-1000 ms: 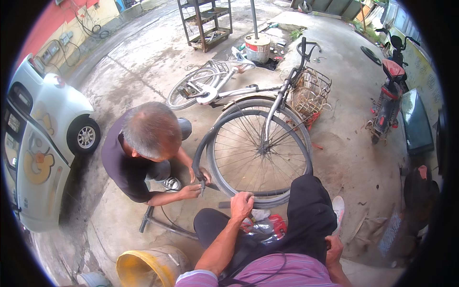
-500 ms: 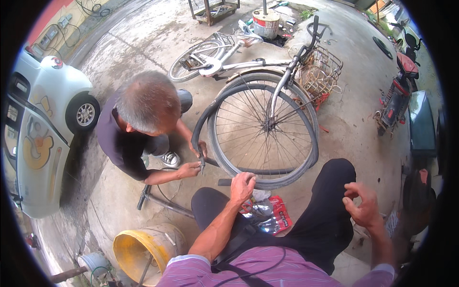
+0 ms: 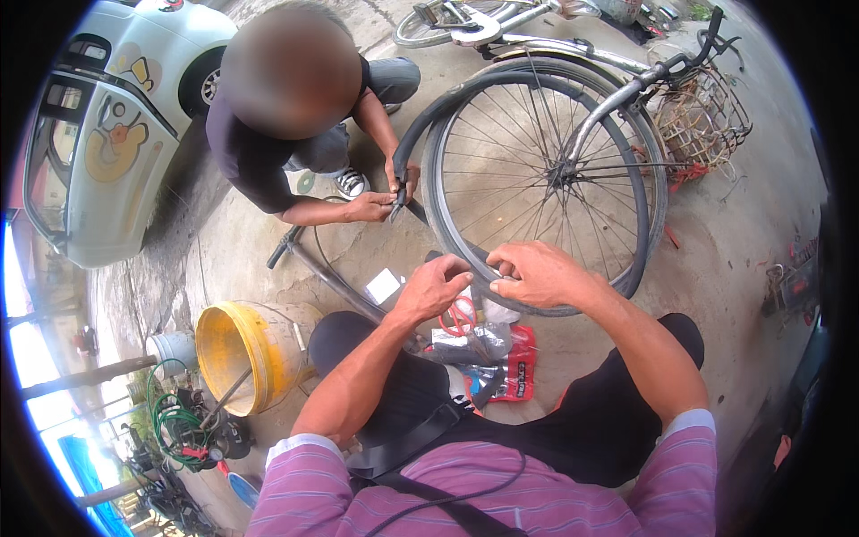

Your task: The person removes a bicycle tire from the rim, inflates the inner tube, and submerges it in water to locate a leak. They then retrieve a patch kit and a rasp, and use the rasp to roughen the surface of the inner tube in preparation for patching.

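My left hand (image 3: 437, 285) is closed, fingers curled in front of the lower left edge of a bicycle wheel (image 3: 559, 174). A dark rounded end of something pokes out beside it; whether I grip that is unclear. Close by, my right hand (image 3: 541, 273) overlaps the tyre's lower edge, thumb and fingers bent together; anything between them is hidden. A black inner tube (image 3: 417, 125) hangs looped around the wheel. Another person's hands (image 3: 371, 206) hold the tube and a small grey tool at the left. Under my hands lie red-handled scissors (image 3: 458, 318) and a red packet (image 3: 519, 367).
The bicycle lies on its side with a wire basket (image 3: 702, 116). Left of my knee stands a yellow bucket (image 3: 259, 353) beside a smaller white bucket (image 3: 170, 351). A light-coloured car (image 3: 116, 134) is parked behind the crouching person. A white card (image 3: 383, 286) lies on the concrete.
My right hand has come in from the far right to beside my left hand. My view has shifted, so the wheel appears higher and further right. The other person still holds the tube.
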The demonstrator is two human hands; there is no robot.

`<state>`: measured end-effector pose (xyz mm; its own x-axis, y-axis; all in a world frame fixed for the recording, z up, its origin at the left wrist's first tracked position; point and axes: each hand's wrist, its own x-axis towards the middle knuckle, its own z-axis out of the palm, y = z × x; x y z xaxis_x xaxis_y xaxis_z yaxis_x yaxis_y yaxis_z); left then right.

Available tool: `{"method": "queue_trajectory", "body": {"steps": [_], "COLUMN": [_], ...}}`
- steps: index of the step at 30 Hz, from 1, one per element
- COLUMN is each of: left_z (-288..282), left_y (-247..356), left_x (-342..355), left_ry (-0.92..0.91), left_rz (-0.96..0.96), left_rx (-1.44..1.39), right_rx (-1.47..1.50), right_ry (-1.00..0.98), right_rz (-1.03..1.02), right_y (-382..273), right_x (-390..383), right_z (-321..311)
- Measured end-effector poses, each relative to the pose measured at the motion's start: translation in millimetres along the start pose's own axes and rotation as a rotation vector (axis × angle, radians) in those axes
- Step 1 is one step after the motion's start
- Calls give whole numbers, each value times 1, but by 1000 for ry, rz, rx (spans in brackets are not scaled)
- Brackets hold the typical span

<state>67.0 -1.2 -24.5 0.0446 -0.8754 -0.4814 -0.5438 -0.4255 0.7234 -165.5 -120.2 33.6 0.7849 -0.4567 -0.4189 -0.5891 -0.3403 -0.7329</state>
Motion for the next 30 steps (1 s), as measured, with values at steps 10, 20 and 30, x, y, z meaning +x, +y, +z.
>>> {"method": "queue_trajectory", "body": {"steps": [10,20,30], "left_z": [5,7,-7], "left_y": [57,-11,-61], "left_x": [-69,-83,-77], "left_ry": [-211,-35,98], "left_rz": [-101,-298,-337], "left_rx": [135,186,474], "right_rx": [-184,-223,-110], "right_ry": [-249,-246,-215], "right_rz": [-84,-177,-204], "right_y": [60,36,15], "right_x": [11,30,22], "right_z": [32,51,49]}}
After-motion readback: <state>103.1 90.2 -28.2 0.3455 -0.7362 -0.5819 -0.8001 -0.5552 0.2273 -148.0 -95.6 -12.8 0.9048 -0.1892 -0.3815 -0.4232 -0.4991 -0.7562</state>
